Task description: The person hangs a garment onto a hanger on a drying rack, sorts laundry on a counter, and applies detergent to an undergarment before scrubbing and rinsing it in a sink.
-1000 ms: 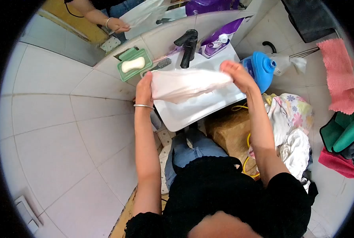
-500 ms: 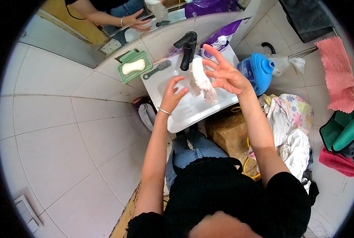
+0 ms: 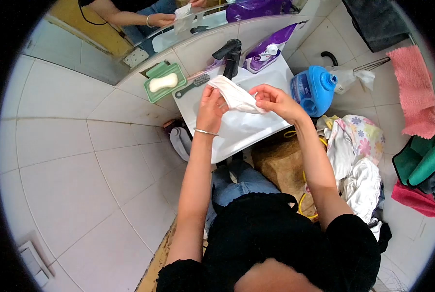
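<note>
Stretched between my two hands is a pair of pale white underpants [image 3: 238,96], held above the white washbasin [image 3: 232,141]. My left hand [image 3: 211,106], with a bangle at the wrist, pinches the left end. The fingers of my right hand [image 3: 275,102] grip the other end near its lower edge. Just behind the cloth stands a black tap [image 3: 232,56]. A grey brush [image 3: 193,87] lies on the basin's back left edge, close to my left hand.
A green soap dish [image 3: 151,95] with white soap [image 3: 163,82] sits at left. Purple pouch [image 3: 266,56] and blue detergent bottle [image 3: 314,90] stand at back right. Laundry [image 3: 361,182] is piled right; a pink towel [image 3: 414,90] hangs beyond. A mirror [image 3: 105,53] runs along the wall.
Half a second ago both hands were spread, with the underpants hanging bunched by my right hand near the tap. Now both hands hold them, pulled out flat, and my right hand is lower.
</note>
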Motion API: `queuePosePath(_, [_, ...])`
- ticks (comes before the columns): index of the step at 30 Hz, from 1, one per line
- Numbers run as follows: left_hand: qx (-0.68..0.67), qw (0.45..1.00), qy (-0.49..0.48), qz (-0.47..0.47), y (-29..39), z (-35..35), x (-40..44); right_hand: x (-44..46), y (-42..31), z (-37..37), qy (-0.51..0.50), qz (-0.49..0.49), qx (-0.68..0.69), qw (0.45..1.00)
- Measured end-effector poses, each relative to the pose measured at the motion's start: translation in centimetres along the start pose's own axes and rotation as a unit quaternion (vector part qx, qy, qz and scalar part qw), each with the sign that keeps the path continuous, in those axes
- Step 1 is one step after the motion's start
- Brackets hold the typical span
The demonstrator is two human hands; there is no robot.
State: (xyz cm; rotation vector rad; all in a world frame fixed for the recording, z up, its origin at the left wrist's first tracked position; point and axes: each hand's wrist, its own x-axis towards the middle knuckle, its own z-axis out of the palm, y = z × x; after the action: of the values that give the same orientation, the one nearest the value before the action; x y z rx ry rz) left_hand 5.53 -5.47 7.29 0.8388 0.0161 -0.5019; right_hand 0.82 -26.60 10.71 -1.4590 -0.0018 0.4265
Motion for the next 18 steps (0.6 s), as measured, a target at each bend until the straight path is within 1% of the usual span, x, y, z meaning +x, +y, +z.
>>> queuePosePath(1, [0.02,1.0,0.0,-0.004,0.5,0.1,-0.3,-0.2,0.0,-0.1,0.002,0.043,-0.018,0.999])
queuePosePath(2, [0.054,0.998,-0.008,-0.004,0.7,0.1,-0.5,-0.3,0.1,-0.3,0.003,0.043,-0.017,0.999])
queuePosePath(3, [0.055,0.998,-0.007,-0.004,0.9,0.3,-0.7,-0.4,0.2,-0.4,0.005,0.046,-0.022,0.999])
queuePosePath(5, [0.088,0.995,-0.041,-0.023,1.2,0.4,-1.3,-0.2,0.6,-0.6,0.007,0.05,-0.027,0.998])
queuePosePath(6, [0.088,0.995,-0.041,-0.023,0.9,0.2,-1.4,0.3,1.0,-0.9,0.032,0.051,-0.113,0.992])
queuePosePath(7, [0.154,0.986,-0.038,-0.045,0.5,-0.1,-1.5,0.6,1.5,-1.0,0.058,0.052,-0.199,0.977])
queuePosePath(8, [0.218,0.973,-0.035,-0.068,0.2,-0.4,-1.5,0.9,2.0,-0.9,0.059,0.052,-0.198,0.977])
queuePosePath(9, [0.22,0.973,-0.036,-0.065,0.4,-0.2,-1.4,1.4,2.0,-0.4,0.086,-0.054,-0.276,0.956])
queuePosePath(10, [0.272,0.957,-0.082,-0.06,0.6,-0.2,-1.6,1.7,2.0,0.1,0.11,-0.157,-0.348,0.918])
queuePosePath(11, [0.322,0.936,-0.127,-0.056,0.7,-0.2,-1.8,1.9,1.9,0.4,0.108,-0.157,-0.347,0.918])
queuePosePath(12, [0.357,0.922,-0.146,-0.032,0.9,0.3,-1.9,1.9,0.2,1.4,0.072,-0.141,-0.215,0.964])
queuePosePath(13, [0.356,0.923,-0.144,-0.033,1.0,0.4,-2.0,1.9,-0.9,2.1,0.034,-0.121,-0.078,0.989])
queuePosePath(14, [0.431,0.888,-0.163,0.016,1.1,0.5,-2.0,2.2,-1.3,2.1,-0.005,-0.125,-0.137,0.983])
queuePosePath(15, [0.501,0.844,-0.182,0.065,1.2,0.4,-1.9,2.6,-1.2,1.7,-0.006,-0.125,-0.137,0.983])
queuePosePath(16, [0.501,0.844,-0.181,0.066,1.3,0.3,-1.8,2.9,-1.1,1.4,-0.013,-0.086,-0.158,0.984])
queuePosePath(17, [0.456,0.874,-0.167,0.03,1.5,0.0,-1.8,3.3,-1.0,1.2,-0.022,-0.047,-0.18,0.982])
queuePosePath(18, [0.407,0.9,-0.152,-0.005,1.5,-0.4,-1.8,3.0,-1.8,1.7,0.042,-0.073,-0.205,0.975])
